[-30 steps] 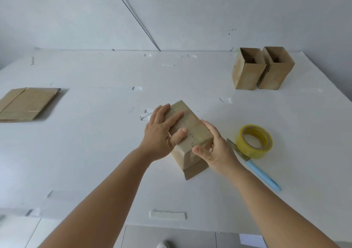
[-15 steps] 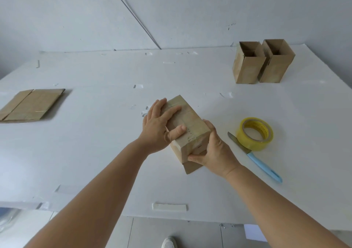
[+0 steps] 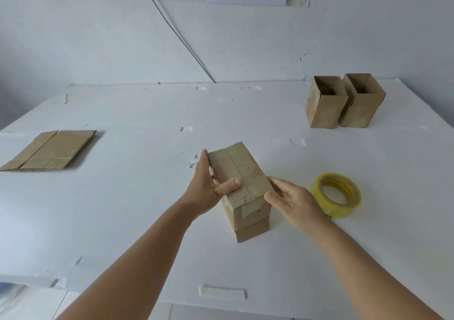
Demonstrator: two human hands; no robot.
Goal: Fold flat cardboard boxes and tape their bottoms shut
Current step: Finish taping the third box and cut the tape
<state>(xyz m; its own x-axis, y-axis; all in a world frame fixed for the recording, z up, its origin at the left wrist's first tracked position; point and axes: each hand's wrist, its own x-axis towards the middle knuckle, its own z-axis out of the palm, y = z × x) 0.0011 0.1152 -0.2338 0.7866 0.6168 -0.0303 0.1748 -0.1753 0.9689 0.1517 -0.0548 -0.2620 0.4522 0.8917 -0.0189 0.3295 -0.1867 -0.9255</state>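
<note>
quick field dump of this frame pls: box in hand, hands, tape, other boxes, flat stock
box in work: cardboard box standing bottom-up on the white table, tape over its top seam
left hand: grip on the box's left side, thumb on top
right hand: open, fingertips at the box's right edge
tape roll: yellow, lying flat right of the right hand
finished boxes: two, upright, open tops, far right, side by side
flat cardboard: unfolded, far left
</note>
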